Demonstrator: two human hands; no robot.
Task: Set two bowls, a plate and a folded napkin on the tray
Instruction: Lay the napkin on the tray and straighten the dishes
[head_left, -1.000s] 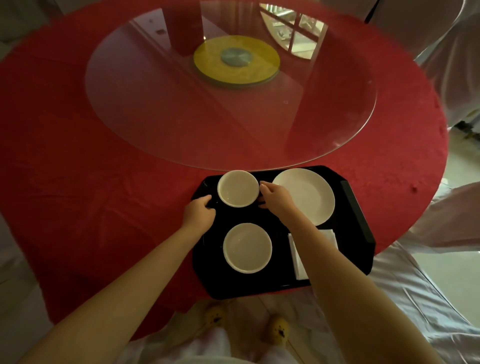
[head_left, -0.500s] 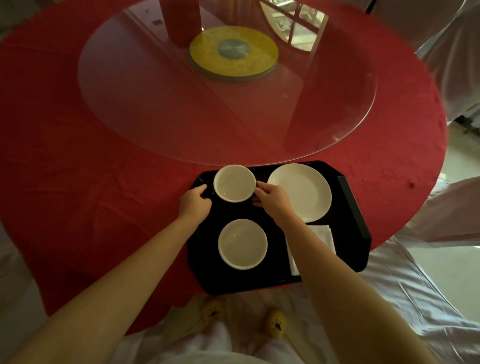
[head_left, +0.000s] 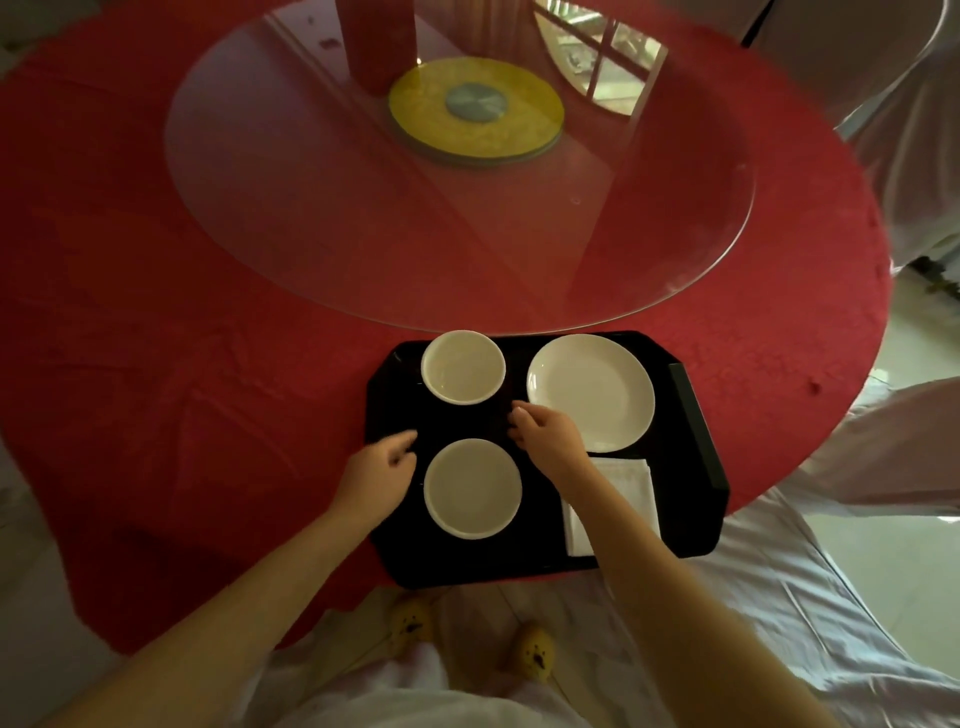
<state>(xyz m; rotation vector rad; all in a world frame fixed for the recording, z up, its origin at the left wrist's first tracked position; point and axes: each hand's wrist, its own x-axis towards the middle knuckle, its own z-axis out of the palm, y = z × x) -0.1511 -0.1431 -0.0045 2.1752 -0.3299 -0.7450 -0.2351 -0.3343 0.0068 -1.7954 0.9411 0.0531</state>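
A black tray (head_left: 696, 431) lies at the near edge of the red table. On it stand a white bowl (head_left: 463, 366) at the far left, a second white bowl (head_left: 472, 487) at the near left and a white plate (head_left: 590, 391) at the far right. A folded white napkin (head_left: 631, 486) lies near right, partly hidden by my right forearm. My left hand (head_left: 379, 467) hovers beside the near bowl, fingers loosely apart, holding nothing. My right hand (head_left: 545, 434) hangs between the bowls and the plate, also holding nothing.
A round glass turntable (head_left: 311, 218) with a yellow hub (head_left: 475, 111) covers the middle of the red tablecloth (head_left: 130, 338). White-covered chairs (head_left: 893, 130) stand to the right. My yellow slippers (head_left: 530, 649) show below the table's edge.
Both hands have let go of the far bowl and drawn back toward me. The bowl stays at the tray's far left corner.
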